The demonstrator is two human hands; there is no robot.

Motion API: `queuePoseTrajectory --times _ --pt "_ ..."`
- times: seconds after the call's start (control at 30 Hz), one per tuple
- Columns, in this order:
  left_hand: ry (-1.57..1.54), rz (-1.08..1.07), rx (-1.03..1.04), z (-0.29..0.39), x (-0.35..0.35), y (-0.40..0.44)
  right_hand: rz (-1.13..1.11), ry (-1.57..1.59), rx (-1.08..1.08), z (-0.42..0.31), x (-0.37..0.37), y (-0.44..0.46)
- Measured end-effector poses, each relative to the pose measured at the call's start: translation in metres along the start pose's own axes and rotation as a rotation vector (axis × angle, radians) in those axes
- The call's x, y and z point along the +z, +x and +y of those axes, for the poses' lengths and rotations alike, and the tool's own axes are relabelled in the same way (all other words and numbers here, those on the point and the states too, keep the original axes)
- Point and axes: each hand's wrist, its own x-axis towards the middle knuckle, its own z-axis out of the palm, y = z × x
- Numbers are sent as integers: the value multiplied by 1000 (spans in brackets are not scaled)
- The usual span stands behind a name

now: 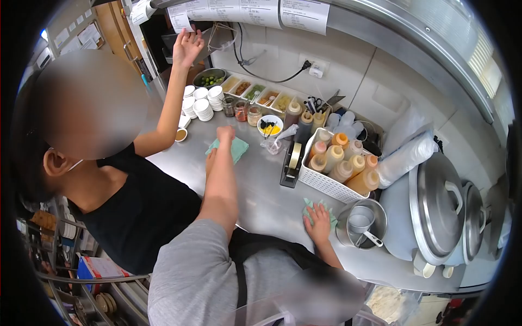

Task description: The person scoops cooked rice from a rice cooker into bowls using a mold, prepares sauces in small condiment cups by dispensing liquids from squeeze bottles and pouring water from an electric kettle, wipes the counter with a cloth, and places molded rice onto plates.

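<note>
My left hand (225, 133) is closed in a fist over the far edge of a green cloth (237, 150); anything inside it is hidden. A co-worker's hand (210, 158) is beside my left forearm at the cloth's near side. Lower right, my right hand (319, 223) lies flat with fingers spread, partly over another green cloth (311, 208) on the metal counter (266, 201). Just right of it stands a metal pot (381, 209) with a small handled pan (361, 218) inside.
A white basket (329, 186) of sauce bottles and a tape dispenser (293, 163) stand mid-counter. Behind are stacked white cups (203, 110), jars and topping trays. Large lidded pots (435, 206) stand right. At left, the co-worker in black (141, 212) raises a hand (187, 49) to hanging slips (179, 19).
</note>
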Motion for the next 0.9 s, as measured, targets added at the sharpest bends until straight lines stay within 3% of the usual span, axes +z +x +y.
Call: queuePoseTrajectory --times 0.1,0.17,0.23,0.27,0.3,0.33,0.4,0.5,0.63,0.67,0.73,0.8,0.9 --pt "-23 101 15 8 -6 23 -2 -6 2 0 1 1" --pt "85 237 190 -13 -15 100 -8 -10 13 -1 1 3" --pt "3 504 498 -3 -26 113 -3 -18 58 0 2 2" --pt "241 468 378 -2 -44 142 -6 1 36 2 2 2" --pt "229 478 269 6 -55 157 -7 19 20 3 2 0" --pt "272 460 316 8 -65 173 4 12 68 2 1 -5" --pt "126 470 301 9 -71 188 -40 -1 43 1 -2 2" --pt "-63 417 115 56 -74 122 -52 -26 20 1 -5 5" --pt "-44 373 -5 57 -78 171 -48 -24 13 -5 -7 9" --pt "6 434 115 43 -77 199 -55 4 35 -5 -8 8" --pt "133 604 190 54 -78 180 -63 -18 19 -3 -6 8" --pt "34 781 270 72 -55 128 -69 -26 6 -4 -1 8" --pt "-773 712 501 91 -10 49 -75 -48 2 -3 -2 6"
